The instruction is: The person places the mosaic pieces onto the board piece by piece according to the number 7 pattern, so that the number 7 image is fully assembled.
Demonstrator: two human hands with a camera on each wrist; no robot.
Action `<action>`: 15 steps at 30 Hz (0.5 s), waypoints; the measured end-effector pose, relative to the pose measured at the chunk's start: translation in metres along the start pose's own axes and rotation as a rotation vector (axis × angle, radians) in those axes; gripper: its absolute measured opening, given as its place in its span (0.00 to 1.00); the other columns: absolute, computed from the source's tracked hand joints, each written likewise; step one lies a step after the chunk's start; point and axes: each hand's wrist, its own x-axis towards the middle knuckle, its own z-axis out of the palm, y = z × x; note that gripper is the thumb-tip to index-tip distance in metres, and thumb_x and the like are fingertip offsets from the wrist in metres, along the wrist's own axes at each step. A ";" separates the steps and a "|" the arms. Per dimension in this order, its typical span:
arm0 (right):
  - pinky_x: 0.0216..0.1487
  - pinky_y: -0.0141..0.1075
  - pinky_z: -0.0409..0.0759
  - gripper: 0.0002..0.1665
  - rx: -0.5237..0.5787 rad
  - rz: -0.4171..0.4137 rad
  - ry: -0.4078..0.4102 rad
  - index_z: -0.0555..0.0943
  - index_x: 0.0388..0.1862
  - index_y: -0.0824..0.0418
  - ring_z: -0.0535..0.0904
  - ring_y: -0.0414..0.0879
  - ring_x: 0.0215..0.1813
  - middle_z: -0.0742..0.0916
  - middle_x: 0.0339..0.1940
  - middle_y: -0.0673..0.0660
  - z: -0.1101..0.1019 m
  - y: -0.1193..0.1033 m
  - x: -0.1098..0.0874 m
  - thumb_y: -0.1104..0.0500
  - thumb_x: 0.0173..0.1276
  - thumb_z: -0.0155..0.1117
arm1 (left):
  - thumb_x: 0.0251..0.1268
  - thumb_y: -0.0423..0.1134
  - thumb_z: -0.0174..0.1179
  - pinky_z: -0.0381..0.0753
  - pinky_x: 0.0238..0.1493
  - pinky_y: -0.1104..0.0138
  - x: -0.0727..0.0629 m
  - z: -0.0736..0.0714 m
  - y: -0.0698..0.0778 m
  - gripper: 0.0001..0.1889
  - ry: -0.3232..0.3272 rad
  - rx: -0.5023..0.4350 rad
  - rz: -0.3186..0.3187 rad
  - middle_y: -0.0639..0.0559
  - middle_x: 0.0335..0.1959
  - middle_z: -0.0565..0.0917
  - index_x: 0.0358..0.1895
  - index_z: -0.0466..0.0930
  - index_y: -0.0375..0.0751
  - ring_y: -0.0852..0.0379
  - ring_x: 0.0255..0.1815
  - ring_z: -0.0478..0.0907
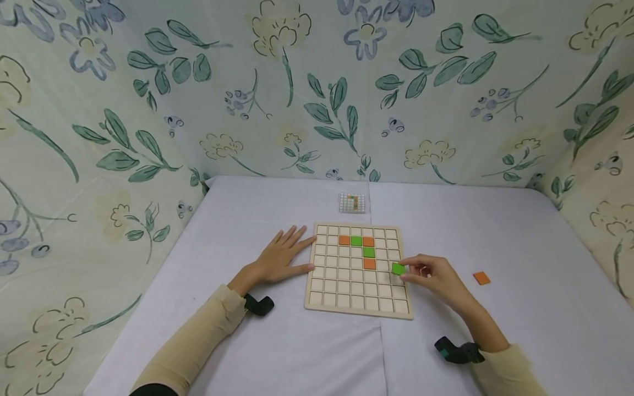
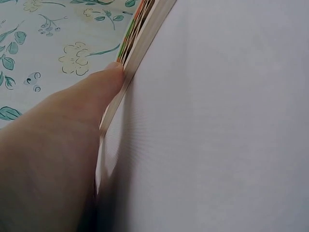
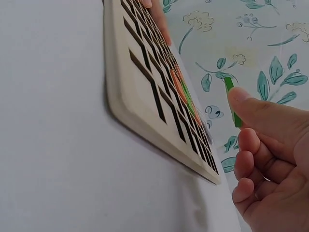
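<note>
A pale wooden grid board [image 1: 344, 287] lies flat on the white-covered table. Orange and green square tiles sit in some of its cells, among them an orange tile [image 1: 344, 240], a green tile [image 1: 356, 241] and a lower orange tile [image 1: 369, 264]. With thumb and fingertips my right hand [image 1: 435, 278] pinches another green tile [image 1: 398, 269] over the board's right edge; the right wrist view shows this green tile [image 3: 232, 102] held up off the grid. My left hand [image 1: 281, 257] lies with fingers spread at the board's left side, its thumb [image 2: 110, 79] touching the edge.
A loose orange tile [image 1: 481, 278] lies on the table to the right of my right hand. Behind the board is a small card [image 1: 352, 203] printed with a coloured grid. Flower-patterned cloth [image 1: 317, 110] stands around the table's back and sides.
</note>
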 end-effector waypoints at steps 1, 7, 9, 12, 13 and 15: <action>0.29 0.31 0.69 0.17 0.010 0.002 -0.008 0.87 0.47 0.66 0.70 0.44 0.30 0.76 0.25 0.52 0.002 -0.001 0.001 0.62 0.58 0.77 | 0.68 0.76 0.38 0.31 0.76 0.48 0.000 0.000 0.000 0.44 -0.002 0.002 -0.002 0.49 0.82 0.40 0.82 0.44 0.61 0.45 0.81 0.33; 0.29 0.30 0.69 0.16 0.056 0.001 -0.043 0.87 0.46 0.66 0.70 0.43 0.29 0.77 0.25 0.51 0.015 -0.005 0.008 0.64 0.58 0.77 | 0.67 0.76 0.38 0.30 0.76 0.49 -0.001 0.000 0.000 0.44 -0.013 0.005 -0.012 0.50 0.82 0.40 0.81 0.43 0.62 0.46 0.81 0.32; 0.28 0.30 0.69 0.16 0.065 -0.005 -0.050 0.87 0.45 0.66 0.70 0.43 0.29 0.77 0.25 0.50 0.018 -0.007 0.009 0.64 0.58 0.77 | 0.68 0.75 0.39 0.31 0.76 0.48 -0.001 -0.001 0.000 0.43 -0.009 0.002 -0.009 0.49 0.82 0.40 0.81 0.44 0.62 0.45 0.81 0.33; 0.28 0.30 0.70 0.16 0.077 -0.013 -0.062 0.87 0.45 0.67 0.70 0.42 0.29 0.77 0.25 0.50 0.023 -0.009 0.012 0.64 0.58 0.77 | 0.68 0.75 0.39 0.31 0.76 0.47 0.000 0.000 0.000 0.43 -0.008 0.006 -0.008 0.49 0.82 0.40 0.82 0.44 0.61 0.45 0.81 0.33; 0.29 0.30 0.70 0.16 0.078 -0.017 -0.065 0.87 0.45 0.67 0.71 0.42 0.29 0.77 0.25 0.49 0.025 -0.009 0.013 0.64 0.58 0.77 | 0.68 0.75 0.39 0.31 0.76 0.48 0.000 -0.001 0.000 0.43 -0.011 0.007 -0.010 0.49 0.82 0.40 0.81 0.44 0.62 0.45 0.81 0.32; 0.29 0.29 0.71 0.16 0.074 -0.029 -0.071 0.87 0.44 0.67 0.71 0.42 0.29 0.77 0.25 0.49 0.027 -0.010 0.015 0.64 0.58 0.77 | 0.68 0.76 0.38 0.30 0.76 0.48 0.000 -0.001 0.000 0.43 -0.015 0.008 -0.013 0.50 0.82 0.39 0.81 0.44 0.62 0.46 0.81 0.31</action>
